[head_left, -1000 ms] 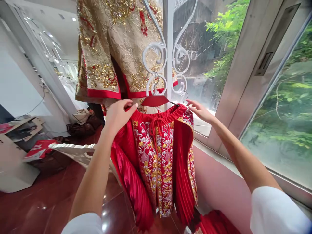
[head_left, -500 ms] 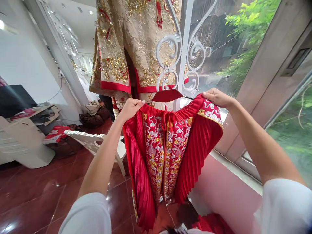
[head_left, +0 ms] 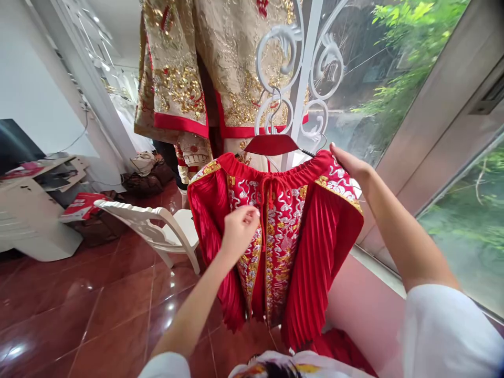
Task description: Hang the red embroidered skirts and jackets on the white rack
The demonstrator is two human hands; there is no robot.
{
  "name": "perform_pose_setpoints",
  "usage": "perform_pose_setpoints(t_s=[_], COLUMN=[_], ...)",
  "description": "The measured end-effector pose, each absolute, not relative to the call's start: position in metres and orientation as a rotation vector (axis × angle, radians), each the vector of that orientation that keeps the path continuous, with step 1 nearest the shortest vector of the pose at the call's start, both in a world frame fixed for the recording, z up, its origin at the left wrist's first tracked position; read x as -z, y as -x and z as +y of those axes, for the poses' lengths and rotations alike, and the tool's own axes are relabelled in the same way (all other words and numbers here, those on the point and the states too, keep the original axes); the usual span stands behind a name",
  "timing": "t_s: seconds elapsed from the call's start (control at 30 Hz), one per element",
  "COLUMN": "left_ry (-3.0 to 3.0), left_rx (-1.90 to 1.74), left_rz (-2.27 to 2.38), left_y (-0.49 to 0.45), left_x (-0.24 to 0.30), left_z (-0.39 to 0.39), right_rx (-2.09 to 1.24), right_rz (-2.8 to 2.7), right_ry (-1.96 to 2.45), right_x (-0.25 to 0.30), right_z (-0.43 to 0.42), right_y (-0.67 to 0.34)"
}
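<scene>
A red pleated skirt (head_left: 307, 262) with silver and gold embroidery hangs on a dark red hanger (head_left: 271, 144), its gathered waistband drawn across the front. At the middle of the waistband a red drawstring (head_left: 271, 191) is tied in a bow. My left hand (head_left: 239, 228) is in front of the embroidered panel, just left of the drawstring, with its fingers curled together; whatever is in them, if anything, is hidden. My right hand (head_left: 352, 164) lies against the right end of the waistband, a digit stretched out and the others partly hidden by the cloth.
Behind the hanger are a white scrolled metal frame (head_left: 303, 68) and a beige, gold-sequinned garment (head_left: 232, 68). A white chair (head_left: 153, 228) stands to the left, near a desk (head_left: 35, 220). Glass doors (head_left: 413, 105) are on the right, above a pink ledge (head_left: 346, 294).
My left hand has left the left end of the waistband and moved right and down to the front panel. My right hand stays at its end, its grip loosened. The view has shifted slightly.
</scene>
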State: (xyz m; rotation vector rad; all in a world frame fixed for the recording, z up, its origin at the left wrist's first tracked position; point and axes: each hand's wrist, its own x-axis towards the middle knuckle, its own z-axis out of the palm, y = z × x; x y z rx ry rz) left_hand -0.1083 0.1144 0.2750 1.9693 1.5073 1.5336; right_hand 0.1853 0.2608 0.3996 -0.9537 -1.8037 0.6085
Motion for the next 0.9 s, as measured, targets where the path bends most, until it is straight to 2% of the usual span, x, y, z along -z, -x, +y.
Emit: perform_pose_setpoints(t_s=[0.07,0.13,0.2,0.27,0.37,0.47,0.57,0.7,0.9], left_ry=[-1.78,-1.691,-1.702,-1.746,-1.801,-1.868,-1.777,-1.647,-1.67], left_rx=[-1.409,-1.431,-1.477,-1.497,-1.551,-1.586,-1.699,-1.837,-1.561], left_rz=[1.468,1.573,1.672,1.697,1.616,1.396,1.371,1.62,1.552], left_y=[0.089,0.076,0.069,0.063,0.053,0.045,0.049,0.063,0.048], left_x=[-0.238,-0.212,-0.196,-0.19,-0.185,-0.177,-0.168,-0.166,-0.18], left_z=[0.115,0.122,0.13,0.134,0.126,0.115,0.115,0.13,0.135], right_rx=[-0.533,-0.237,0.12,0.22,0.08,-0.245,-0.442,-0.647,-0.723], right_rz=[-1.861,-1.743,-1.517,-1.451,-1.507,-1.486,-1.447,-1.376,-1.333], right_ry=[0.998,1.025,1.036,1.08,1.204,1.214,1.116,0.972,0.919], right_x=[-0.401,-0.389,-0.359,-0.319,-0.261,-0.232,-0.232,-0.244,-0.253], right_z=[0.247,0.223,0.191,0.161,0.139,0.143,0.153,0.154,0.146], right_y=[-0.184,-0.17,-0.142,-0.106,-0.063,-0.056,-0.073,-0.092,-0.095])
